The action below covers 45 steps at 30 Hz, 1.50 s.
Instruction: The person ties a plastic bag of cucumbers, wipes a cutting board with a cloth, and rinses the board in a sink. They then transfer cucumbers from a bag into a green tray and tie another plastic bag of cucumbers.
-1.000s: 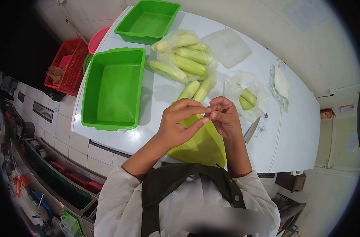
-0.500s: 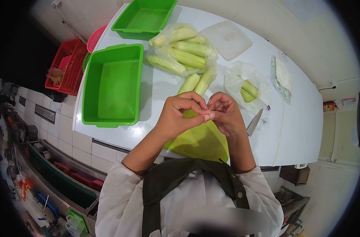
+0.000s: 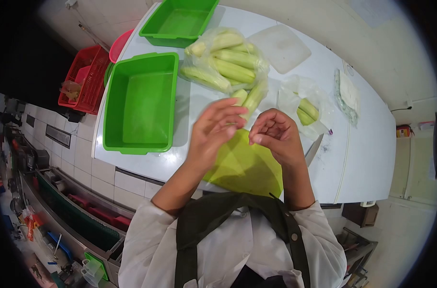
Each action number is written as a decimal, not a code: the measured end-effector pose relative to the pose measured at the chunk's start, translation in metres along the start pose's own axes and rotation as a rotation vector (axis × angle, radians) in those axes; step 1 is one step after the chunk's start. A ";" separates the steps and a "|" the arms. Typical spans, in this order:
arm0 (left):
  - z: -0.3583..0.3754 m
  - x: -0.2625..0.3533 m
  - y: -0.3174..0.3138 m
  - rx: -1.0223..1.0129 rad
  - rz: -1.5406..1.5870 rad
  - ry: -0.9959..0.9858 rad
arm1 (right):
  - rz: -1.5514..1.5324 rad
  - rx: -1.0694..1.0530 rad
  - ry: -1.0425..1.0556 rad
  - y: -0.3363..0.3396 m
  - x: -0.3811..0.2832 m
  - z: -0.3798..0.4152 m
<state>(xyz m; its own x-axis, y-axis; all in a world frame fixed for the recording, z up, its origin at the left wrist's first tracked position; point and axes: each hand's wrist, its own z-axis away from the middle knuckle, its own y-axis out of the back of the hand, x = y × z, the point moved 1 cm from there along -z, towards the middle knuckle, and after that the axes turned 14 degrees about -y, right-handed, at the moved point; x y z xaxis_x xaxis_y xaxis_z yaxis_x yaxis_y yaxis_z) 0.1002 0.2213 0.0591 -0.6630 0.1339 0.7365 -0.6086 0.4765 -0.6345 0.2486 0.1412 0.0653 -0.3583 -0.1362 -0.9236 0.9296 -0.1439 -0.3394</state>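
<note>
My left hand (image 3: 213,129) hovers over a yellow-green cutting board (image 3: 245,168), fingers spread and blurred, holding nothing. My right hand (image 3: 275,134) is beside it, a small gap apart, with fingers curled inward; nothing can be made out inside it. Just beyond the hands lie two loose pale green cucumbers (image 3: 251,98). A clear bag of several more cucumbers (image 3: 225,62) sits behind them. A smaller bag with two cucumbers (image 3: 307,109) lies to the right. A knife (image 3: 314,150) rests right of the board, partly hidden by my right wrist.
A large green tub (image 3: 139,103) stands left of the board, another green tub (image 3: 180,21) at the far end. A white lid (image 3: 281,48) and a wrapped packet (image 3: 345,96) lie on the white table (image 3: 357,153). Red baskets (image 3: 82,79) stand off its left edge.
My hands were joined at the fingertips; they have come apart. The left hand has opened and shifted left, the right stays curled.
</note>
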 end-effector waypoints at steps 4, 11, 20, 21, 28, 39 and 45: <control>0.027 0.021 0.058 -0.145 -0.380 -0.058 | 0.248 0.126 0.025 0.028 0.000 -0.031; 0.065 0.039 0.085 -0.370 -0.903 0.171 | 0.943 0.402 0.251 0.081 0.028 -0.201; 0.085 0.020 0.090 -0.486 -0.624 0.397 | 1.442 0.486 0.277 0.097 0.045 -0.216; 0.075 0.016 0.084 -0.439 -0.679 0.284 | 1.486 0.528 0.231 0.095 0.044 -0.216; -0.036 -0.070 0.034 0.082 -0.870 -0.102 | 1.826 0.559 -0.306 0.087 0.014 -0.215; -0.090 -0.151 0.065 0.437 -0.668 0.051 | 1.731 0.147 -0.689 0.127 0.000 -0.230; -0.082 -0.135 0.052 0.362 -0.821 0.061 | 1.827 -0.142 -0.732 0.121 -0.012 -0.214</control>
<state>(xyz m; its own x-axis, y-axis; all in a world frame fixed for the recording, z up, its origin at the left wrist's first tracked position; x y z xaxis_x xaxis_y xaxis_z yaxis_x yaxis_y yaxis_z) 0.1938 0.2996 -0.0540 0.0594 -0.0776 0.9952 -0.9876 0.1403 0.0699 0.3839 0.3349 -0.0030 0.9426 -0.3195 0.0974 0.1534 0.6731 0.7235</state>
